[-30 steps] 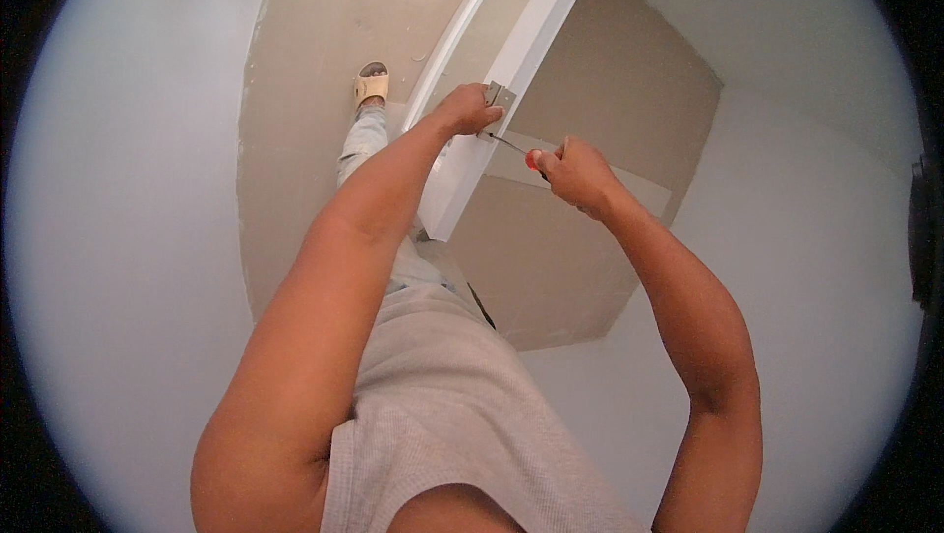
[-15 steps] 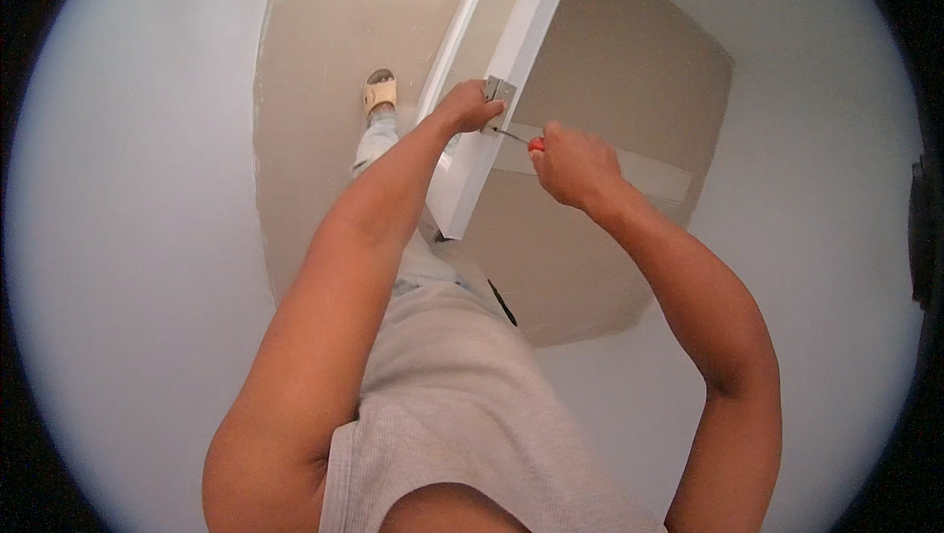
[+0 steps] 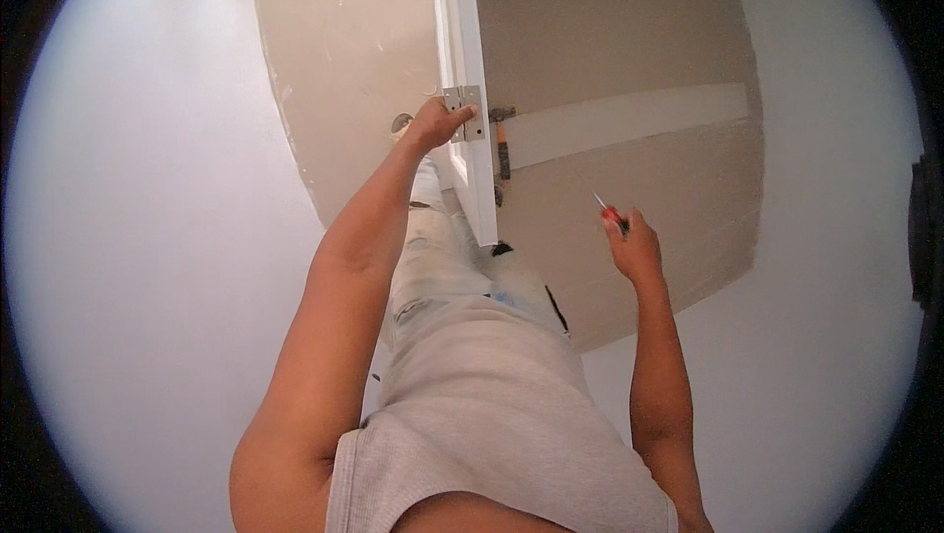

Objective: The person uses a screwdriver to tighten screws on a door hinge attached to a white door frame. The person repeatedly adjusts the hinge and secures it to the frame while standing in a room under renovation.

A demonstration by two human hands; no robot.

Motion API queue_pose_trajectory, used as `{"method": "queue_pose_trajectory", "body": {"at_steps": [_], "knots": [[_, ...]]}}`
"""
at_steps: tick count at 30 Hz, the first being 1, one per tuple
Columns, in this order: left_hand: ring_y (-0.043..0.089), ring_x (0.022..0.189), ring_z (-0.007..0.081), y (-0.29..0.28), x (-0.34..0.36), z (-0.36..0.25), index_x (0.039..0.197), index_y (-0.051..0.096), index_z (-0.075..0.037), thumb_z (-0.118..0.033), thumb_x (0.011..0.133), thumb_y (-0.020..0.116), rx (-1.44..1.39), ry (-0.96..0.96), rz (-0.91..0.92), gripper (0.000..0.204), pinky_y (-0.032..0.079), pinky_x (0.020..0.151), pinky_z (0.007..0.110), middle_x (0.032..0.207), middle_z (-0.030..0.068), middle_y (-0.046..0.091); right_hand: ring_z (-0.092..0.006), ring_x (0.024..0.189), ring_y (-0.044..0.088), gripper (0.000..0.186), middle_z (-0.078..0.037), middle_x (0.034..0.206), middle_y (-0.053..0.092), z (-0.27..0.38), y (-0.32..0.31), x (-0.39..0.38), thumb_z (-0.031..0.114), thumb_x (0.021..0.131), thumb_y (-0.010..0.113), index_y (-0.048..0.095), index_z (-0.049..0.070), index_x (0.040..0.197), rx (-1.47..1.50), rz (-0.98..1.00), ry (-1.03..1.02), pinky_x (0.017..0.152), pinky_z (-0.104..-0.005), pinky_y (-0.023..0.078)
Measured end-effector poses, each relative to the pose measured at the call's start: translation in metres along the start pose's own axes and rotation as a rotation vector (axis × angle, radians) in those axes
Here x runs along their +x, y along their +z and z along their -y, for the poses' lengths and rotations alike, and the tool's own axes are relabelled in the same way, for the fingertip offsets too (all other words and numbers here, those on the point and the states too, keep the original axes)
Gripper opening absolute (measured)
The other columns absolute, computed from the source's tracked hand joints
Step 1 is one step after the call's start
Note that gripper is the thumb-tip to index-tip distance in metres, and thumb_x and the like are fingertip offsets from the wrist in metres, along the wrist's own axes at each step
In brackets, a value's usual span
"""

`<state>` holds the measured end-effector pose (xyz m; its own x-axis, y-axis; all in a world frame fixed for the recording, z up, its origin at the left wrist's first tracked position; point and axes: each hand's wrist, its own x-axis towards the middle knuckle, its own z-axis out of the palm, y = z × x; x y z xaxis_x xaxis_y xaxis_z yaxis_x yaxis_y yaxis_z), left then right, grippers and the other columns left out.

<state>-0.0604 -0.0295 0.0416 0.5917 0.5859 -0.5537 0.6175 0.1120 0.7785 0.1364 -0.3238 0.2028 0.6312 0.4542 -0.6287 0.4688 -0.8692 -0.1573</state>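
Observation:
A metal hinge [image 3: 471,98] lies against the narrow edge of a white door [image 3: 480,194]. My left hand [image 3: 433,126] grips it, thumb across its plate and fingers behind, mostly hidden. Dark screw holes show in the plate. Off to the right, apart from the door, my right hand [image 3: 637,246] is closed around a screwdriver [image 3: 614,215] with a red and black handle. Its thin shaft points up and to the left, away from my palm.
On the brown floor, just right of the door, lies a hammer [image 3: 503,148] with an orange and black handle. A paler strip [image 3: 639,118] crosses the floor there. White walls rise on the left [image 3: 157,189] and right [image 3: 836,238].
My right hand has drawn the screwdriver back from the hinge, down and to the right. My left hand stays on the hinge. The view has turned, and the hammer now shows.

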Motion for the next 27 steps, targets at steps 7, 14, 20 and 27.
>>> {"method": "queue_pose_trajectory", "body": {"at_steps": [7,14,20,27], "knots": [[0.053,0.064,0.0193,-0.005,0.001,-0.01,0.092,0.068,0.002,-0.054,0.081,0.066,0.106,-0.166,0.059,0.057,0.044,0.06,0.037,0.071,0.0083,0.06,-0.0146,0.036,0.042,0.043,-0.006,0.053,0.05,-0.208,0.168,-0.081,0.046,0.088,0.061,0.058,0.004,0.081,0.745,0.198,0.735,0.033,-0.0315,0.032],[0.046,0.059,0.0158,-0.008,0.006,0.004,0.09,0.067,0.001,-0.05,0.083,0.066,0.08,-0.179,0.062,0.051,0.04,0.054,0.034,0.069,0.005,0.057,-0.0144,0.04,0.045,0.037,-0.006,0.059,0.053,-0.211,0.231,-0.138,0.042,0.088,0.062,0.054,0.007,0.082,0.966,0.38,0.873,0.035,-0.0306,0.033],[0.052,0.068,0.016,-0.011,0.003,0.002,0.097,0.068,0.0,-0.039,0.086,0.066,0.155,-0.037,0.05,0.04,0.044,0.061,0.033,0.076,0.0072,0.062,-0.0128,0.041,0.046,0.04,-0.004,0.063,0.055,-0.173,0.204,-0.092,0.046,0.088,0.06,0.054,0.007,0.083,0.917,0.319,0.643,0.035,-0.0281,0.036],[0.055,0.073,0.0167,-0.002,0.01,0.004,0.1,0.068,0.002,-0.03,0.084,0.069,0.118,-0.158,-0.001,0.036,0.045,0.067,0.033,0.083,0.0088,0.065,-0.0108,0.043,0.048,0.043,-0.005,0.065,0.056,-0.157,0.154,-0.054,0.048,0.086,0.062,0.054,0.005,0.086,0.958,0.108,0.543,0.037,-0.0269,0.036]]}}
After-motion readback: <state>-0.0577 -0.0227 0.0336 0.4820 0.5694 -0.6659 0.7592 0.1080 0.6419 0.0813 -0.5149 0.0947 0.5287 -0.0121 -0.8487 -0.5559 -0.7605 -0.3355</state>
